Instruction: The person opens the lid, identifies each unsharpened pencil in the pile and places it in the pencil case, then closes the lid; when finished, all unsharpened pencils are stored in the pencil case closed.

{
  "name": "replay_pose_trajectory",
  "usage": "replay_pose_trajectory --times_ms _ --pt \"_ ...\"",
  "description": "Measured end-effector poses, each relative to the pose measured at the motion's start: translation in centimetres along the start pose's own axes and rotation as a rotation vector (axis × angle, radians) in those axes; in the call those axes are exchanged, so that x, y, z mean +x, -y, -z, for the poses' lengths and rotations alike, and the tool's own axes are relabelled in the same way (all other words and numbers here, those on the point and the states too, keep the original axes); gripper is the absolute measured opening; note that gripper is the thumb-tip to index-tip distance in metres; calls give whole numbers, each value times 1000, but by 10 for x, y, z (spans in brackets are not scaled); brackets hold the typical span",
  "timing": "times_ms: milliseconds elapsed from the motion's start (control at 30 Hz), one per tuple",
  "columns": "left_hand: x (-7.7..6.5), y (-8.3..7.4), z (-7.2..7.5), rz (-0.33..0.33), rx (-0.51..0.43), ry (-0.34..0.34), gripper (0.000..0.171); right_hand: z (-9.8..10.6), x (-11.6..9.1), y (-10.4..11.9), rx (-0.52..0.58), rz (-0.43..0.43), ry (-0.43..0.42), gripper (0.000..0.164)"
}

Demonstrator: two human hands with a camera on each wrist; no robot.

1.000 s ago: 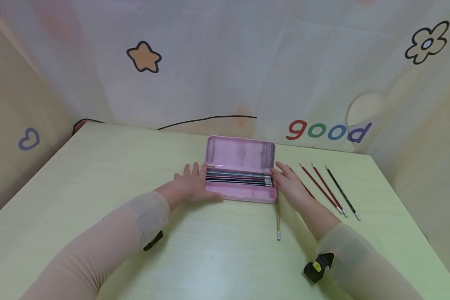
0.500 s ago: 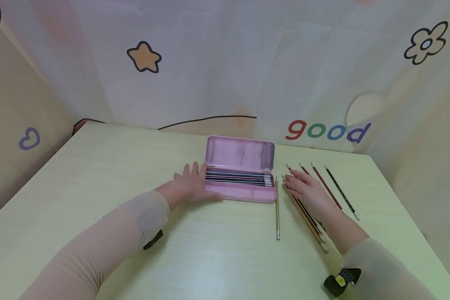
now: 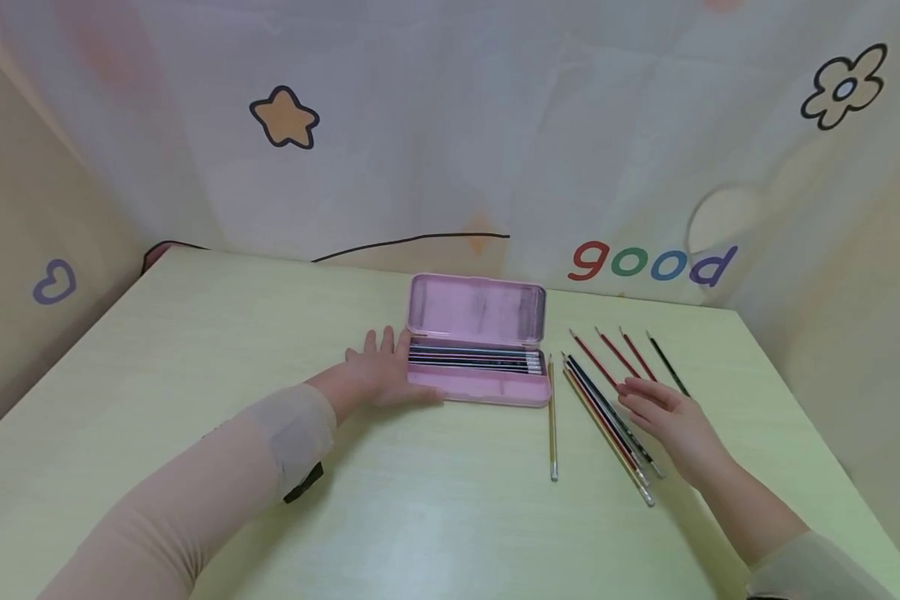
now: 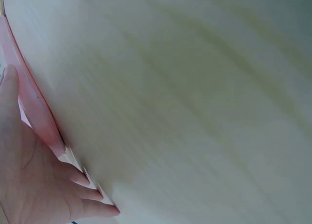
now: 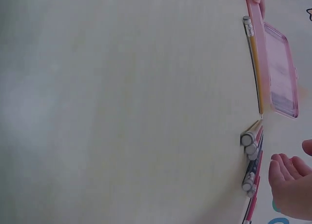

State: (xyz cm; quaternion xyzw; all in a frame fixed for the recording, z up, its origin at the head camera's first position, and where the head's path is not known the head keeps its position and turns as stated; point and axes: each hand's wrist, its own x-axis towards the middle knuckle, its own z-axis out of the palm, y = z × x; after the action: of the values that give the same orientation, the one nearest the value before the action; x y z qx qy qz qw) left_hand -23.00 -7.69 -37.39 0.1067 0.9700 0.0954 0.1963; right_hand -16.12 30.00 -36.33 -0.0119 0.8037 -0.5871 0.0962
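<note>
A pink pencil case (image 3: 457, 387) lies with its lid (image 3: 476, 310) raised; several dark pencils (image 3: 472, 357) lie inside, eraser ends to the right. My left hand (image 3: 381, 371) rests against the case's left end, fingers spread and straight, thumb (image 4: 10, 87) along its front wall. My right hand (image 3: 678, 425) holds nothing and hovers over the red pencils (image 3: 594, 358), its fingers loosely bent and covering their lower ends. Just left of it lies a bunch of several pencils (image 3: 607, 429), yellow, red and dark. A single yellow pencil (image 3: 552, 425) lies beside the case's right end.
A dark green pencil (image 3: 667, 362) lies at the far right of the row, partly behind my right hand. The pale table (image 3: 420, 500) meets a printed curtain (image 3: 420, 150) at the back, close behind the case lid.
My right hand has moved away from the case's right end, rightward and toward me, over the red pencils. The pencil bunch and the yellow pencil's upper part are uncovered. My left hand stays put.
</note>
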Motion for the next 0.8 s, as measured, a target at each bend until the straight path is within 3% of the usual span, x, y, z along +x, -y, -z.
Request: replay_pose_trajectory --times_ms 467,667,800 --pt "-3 1 2 5 -10 -8 117 20 -23 -22 47 8 -25 59" --pt "-1 0 1 -3 -12 -11 117 26 -32 -27 -41 -17 -44 58" --pt "1 2 -1 -8 -15 -13 118 25 -39 -32 -169 -55 -44 57"
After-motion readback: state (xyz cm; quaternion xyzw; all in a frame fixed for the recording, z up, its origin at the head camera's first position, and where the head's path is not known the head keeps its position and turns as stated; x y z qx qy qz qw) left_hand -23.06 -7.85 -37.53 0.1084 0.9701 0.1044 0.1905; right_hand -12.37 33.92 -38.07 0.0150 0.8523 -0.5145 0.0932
